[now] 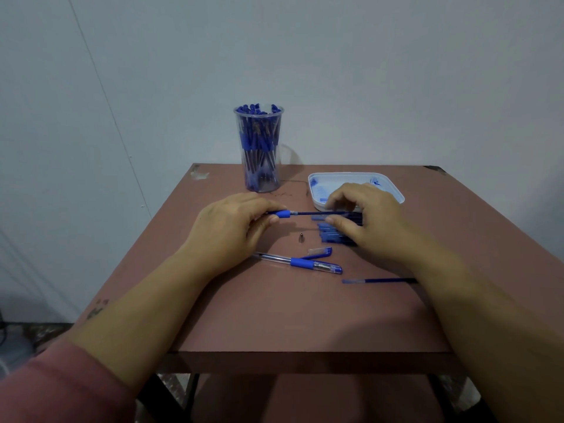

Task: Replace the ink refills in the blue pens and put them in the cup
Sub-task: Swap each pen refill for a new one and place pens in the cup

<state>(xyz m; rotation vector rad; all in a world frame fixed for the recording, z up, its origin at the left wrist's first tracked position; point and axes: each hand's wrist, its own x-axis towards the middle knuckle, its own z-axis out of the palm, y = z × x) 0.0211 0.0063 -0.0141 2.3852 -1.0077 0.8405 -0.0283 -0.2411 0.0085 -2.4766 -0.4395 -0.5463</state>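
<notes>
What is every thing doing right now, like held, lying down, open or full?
left hand, holds the pen barrel.
right hand, pinches the refill.
pen barrel, tip off, refill half out.
metal tip, off, lying loose.
cap, off, lying flat.
capped pen, whole, lying flat.
loose refill, lying alone.
refill pile, partly under right hand.
cup, upright, full of blue pens.
tray, open, ink-stained.

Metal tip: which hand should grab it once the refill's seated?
Right, probably. The left hand grips the pen barrel and should hold it steady; the right hand sits at the free end of the refill, and the metal tip lies between both hands.
</notes>
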